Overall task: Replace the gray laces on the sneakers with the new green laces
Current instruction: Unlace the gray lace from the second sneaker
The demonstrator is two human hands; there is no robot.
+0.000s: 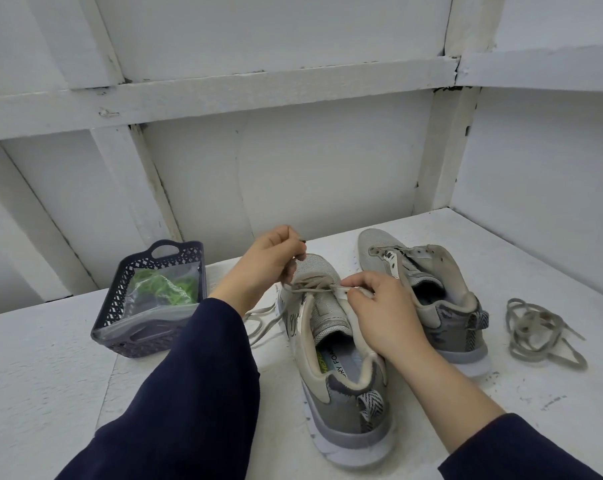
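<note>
The left hand [265, 261] is raised over the toe of the near sneaker [341, 393], its fingers clenched on a strand of the gray lace [314, 285]; the right hand [372, 306] lies on that shoe's right eyelet row, thumb and fingers pinching the same lace where it crosses; between the two sets of fingertips the lace runs in loose crossings, and its tail trails onto the table below the left wrist. Just right of the right fingers stands the far sneaker [431, 289], tongue pulled open; well right of it a loose gray lace [539, 330] lies in a heap. Left of the left fingers sits a dark lattice basket [120, 306] holding a clear bag [147, 306] with the green laces [165, 287] inside. The table [51, 375] is white-painted, scuffed and speckled; beyond the fingers rises a white wall [310, 174] crossed by painted battens with cracked joints.
</note>
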